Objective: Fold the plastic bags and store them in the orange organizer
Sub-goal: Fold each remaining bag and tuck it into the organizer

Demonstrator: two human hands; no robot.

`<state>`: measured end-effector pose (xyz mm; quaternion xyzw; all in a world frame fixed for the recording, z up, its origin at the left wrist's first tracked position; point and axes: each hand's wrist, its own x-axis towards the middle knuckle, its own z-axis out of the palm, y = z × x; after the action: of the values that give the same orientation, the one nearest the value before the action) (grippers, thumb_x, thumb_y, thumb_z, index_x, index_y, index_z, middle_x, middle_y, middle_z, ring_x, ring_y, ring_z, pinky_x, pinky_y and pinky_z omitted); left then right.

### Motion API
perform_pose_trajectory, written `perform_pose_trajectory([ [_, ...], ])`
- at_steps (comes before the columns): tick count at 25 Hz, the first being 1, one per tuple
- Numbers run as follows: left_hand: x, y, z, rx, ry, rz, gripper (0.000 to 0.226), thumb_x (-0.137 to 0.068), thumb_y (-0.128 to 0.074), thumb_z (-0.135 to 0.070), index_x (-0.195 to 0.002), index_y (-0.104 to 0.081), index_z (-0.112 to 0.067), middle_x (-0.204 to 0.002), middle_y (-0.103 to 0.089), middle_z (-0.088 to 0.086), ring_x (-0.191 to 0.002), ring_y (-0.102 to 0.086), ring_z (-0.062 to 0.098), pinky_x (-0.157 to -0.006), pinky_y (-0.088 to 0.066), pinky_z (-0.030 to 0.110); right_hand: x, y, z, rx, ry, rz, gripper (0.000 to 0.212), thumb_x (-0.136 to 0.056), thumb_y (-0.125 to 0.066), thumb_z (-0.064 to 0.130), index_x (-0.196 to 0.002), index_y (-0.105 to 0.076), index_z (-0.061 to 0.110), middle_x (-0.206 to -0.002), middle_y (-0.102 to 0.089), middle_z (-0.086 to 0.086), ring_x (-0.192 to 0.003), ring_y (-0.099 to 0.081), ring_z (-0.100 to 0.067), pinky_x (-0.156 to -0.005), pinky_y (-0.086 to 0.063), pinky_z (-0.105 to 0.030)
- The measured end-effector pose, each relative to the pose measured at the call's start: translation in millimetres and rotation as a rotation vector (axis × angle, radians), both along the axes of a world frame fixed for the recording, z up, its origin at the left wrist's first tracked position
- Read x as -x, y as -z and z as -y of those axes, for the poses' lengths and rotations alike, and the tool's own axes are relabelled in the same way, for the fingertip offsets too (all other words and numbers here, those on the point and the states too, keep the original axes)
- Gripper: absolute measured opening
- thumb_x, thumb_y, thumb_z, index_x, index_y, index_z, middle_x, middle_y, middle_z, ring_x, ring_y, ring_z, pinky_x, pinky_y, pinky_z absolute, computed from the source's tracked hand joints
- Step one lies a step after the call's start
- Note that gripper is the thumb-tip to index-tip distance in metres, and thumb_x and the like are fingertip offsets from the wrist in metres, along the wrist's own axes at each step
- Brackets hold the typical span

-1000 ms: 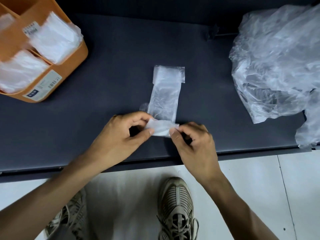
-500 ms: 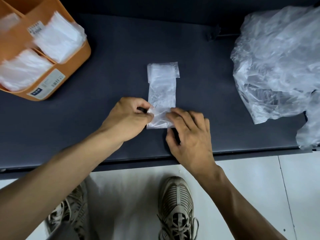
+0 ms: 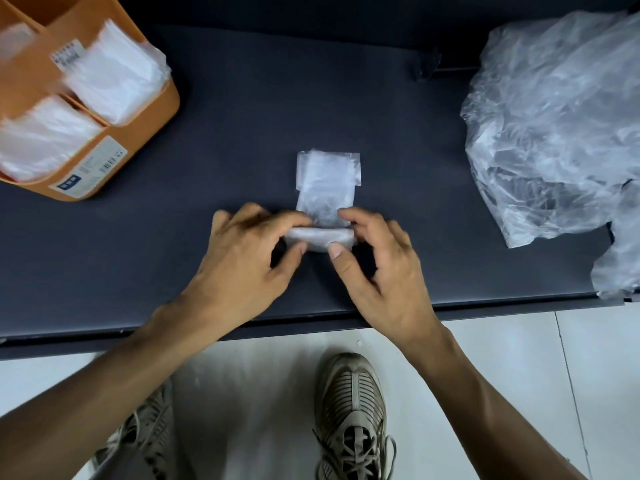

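A narrow strip of clear plastic bag (image 3: pixel 327 185) lies lengthwise at the middle of the dark table (image 3: pixel 242 133). Its near end is rolled into a thick fold. My left hand (image 3: pixel 242 258) pinches the left end of that fold and my right hand (image 3: pixel 377 261) pinches the right end, thumbs under it and fingers on top. The orange organizer (image 3: pixel 104 157) stands at the far left, and its compartments hold folded white bags (image 3: pixel 114 81).
A big heap of loose crumpled clear bags (image 3: pixel 561 126) fills the right side of the table and hangs over its front edge. The table's front edge runs just below my wrists. My two shoes stand on the pale tiled floor beneath.
The fold at the near end has been turned over again, so the strip is shorter and the roll thicker. Both hands moved up the strip with it.
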<state>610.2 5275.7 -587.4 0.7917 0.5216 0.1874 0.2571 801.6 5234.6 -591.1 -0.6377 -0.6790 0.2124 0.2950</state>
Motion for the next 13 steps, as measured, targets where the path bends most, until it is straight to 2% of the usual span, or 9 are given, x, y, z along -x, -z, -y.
perform_pose_trajectory([
  [1, -1.4, -3.2, -1.1, 0.089, -0.043, 0.05, 0.033, -0.089, -0.053, -0.041, -0.114, -0.069, -0.028, -0.088, -0.071, -0.013, -0.092, -0.062, 0.015, -0.087, -0.034, 0.037, 1.8, 0.6, -0.4, 0.032, 0.031, -0.053, 0.039, -0.094, -0.058, 0.035, -0.129, -0.057, 0.018, -0.099, -0.069, 0.008, -0.095, -0.059, -0.013, -0.093, -0.048, -0.038],
  [4, -4.4, -10.2, -10.4, 0.332, -0.157, 0.184, 0.02, -0.095, -0.062, -0.031, -0.114, -0.067, -0.031, -0.086, -0.068, -0.023, -0.091, -0.065, 0.0, -0.101, -0.044, 0.04, 5.6, 5.3, -6.3, 0.067, 0.138, -0.123, 0.037, -0.092, -0.063, 0.028, -0.127, -0.055, 0.018, -0.089, -0.067, 0.007, -0.082, -0.062, -0.014, -0.079, -0.054, -0.043],
  [7, -6.5, -11.7, -18.9, 0.488, -0.247, 0.199, 0.021, -0.089, -0.067, -0.029, -0.108, -0.069, -0.037, -0.087, -0.073, -0.016, -0.089, -0.069, 0.001, -0.103, -0.047, 0.042, 3.5, 6.2, -6.5, -0.041, 0.11, 0.017, 0.039, -0.087, -0.067, 0.022, -0.124, -0.058, 0.015, -0.108, -0.063, 0.003, -0.09, -0.056, -0.019, -0.081, -0.051, -0.039],
  [10, -9.5, -14.9, -30.0, 0.631, -0.321, 0.223, 0.025, -0.081, -0.07, -0.033, -0.104, -0.07, -0.042, -0.087, -0.074, -0.013, -0.087, -0.071, 0.008, -0.096, -0.054, 0.038, -0.9, 11.4, -5.4, -0.117, -0.106, 0.311, 0.047, -0.077, -0.063, 0.017, -0.124, -0.063, 0.014, -0.132, -0.058, -0.003, -0.101, -0.052, -0.024, -0.087, -0.043, -0.037],
  [13, -11.0, -14.5, -35.1, 0.613, -0.29, 0.168, 0.024, -0.085, -0.071, -0.028, -0.107, -0.07, -0.036, -0.086, -0.072, -0.013, -0.082, -0.069, 0.006, -0.082, -0.054, 0.026, -2.8, 18.8, -6.7, -0.183, -0.086, 0.385, 0.033, -0.084, -0.06, 0.017, -0.115, -0.07, 0.013, -0.126, -0.065, -0.002, -0.101, -0.053, -0.024, -0.084, -0.045, -0.038],
])
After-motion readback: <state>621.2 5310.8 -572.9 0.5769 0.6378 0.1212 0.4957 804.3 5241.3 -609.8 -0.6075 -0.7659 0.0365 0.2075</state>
